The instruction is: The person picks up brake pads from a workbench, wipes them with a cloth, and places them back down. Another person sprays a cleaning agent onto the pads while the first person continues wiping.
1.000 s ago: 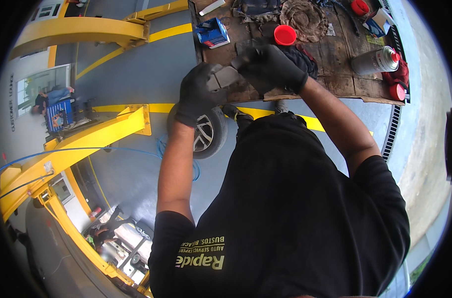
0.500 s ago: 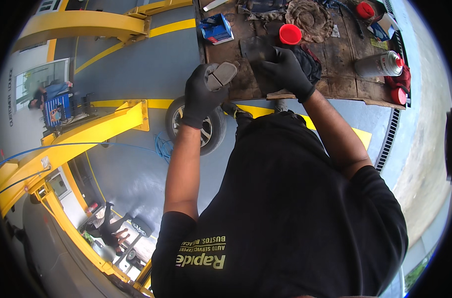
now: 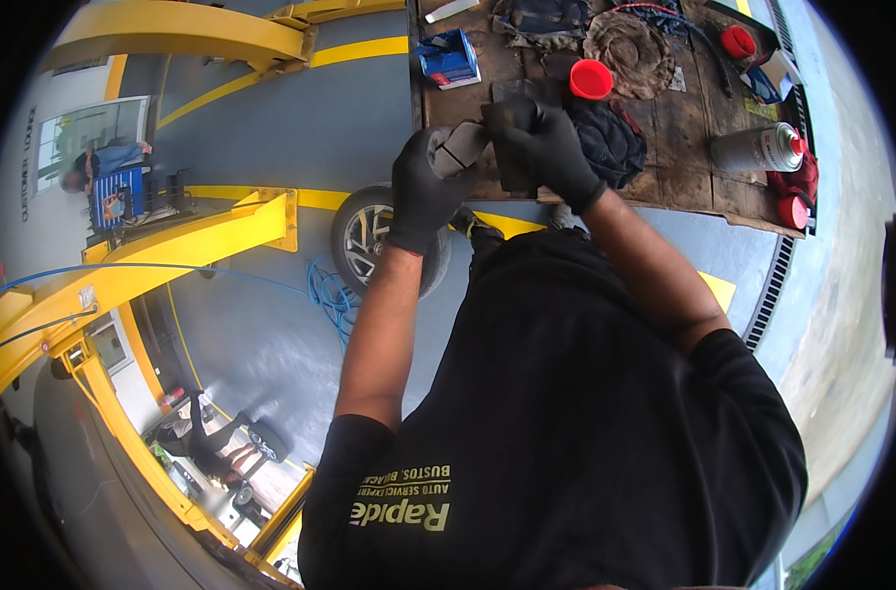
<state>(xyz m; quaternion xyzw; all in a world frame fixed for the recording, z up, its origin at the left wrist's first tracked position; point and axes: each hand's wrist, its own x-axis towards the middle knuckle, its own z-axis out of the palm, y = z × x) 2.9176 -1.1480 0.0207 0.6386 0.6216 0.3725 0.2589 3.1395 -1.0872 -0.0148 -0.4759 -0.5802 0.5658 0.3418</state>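
My left hand (image 3: 426, 187), in a black glove, is closed around a grey brake pad (image 3: 460, 147). The pad's flat face, with a slot across it, is turned up toward me. Just right of it, my gloved right hand (image 3: 556, 149) pinches a dark, thin sheet (image 3: 514, 169) that looks like sandpaper. The sheet's edge is at or very near the pad's right end; whether they touch I cannot tell. Both hands are above the near left part of a worn brown workbench (image 3: 679, 138).
On the bench are a blue box (image 3: 449, 59), a red cup (image 3: 591, 79), a dirty cloth (image 3: 629, 54), a black crumpled cloth (image 3: 608, 143) and a spray can (image 3: 755, 148). A wheel (image 3: 369, 236) lies on the floor at left, near a yellow lift arm (image 3: 212, 236) and blue hose (image 3: 332, 295).
My right hand has come closer to the brake pad, bringing the dark sheet beside its right end. My left hand still holds the pad. The whole view has shifted slightly.
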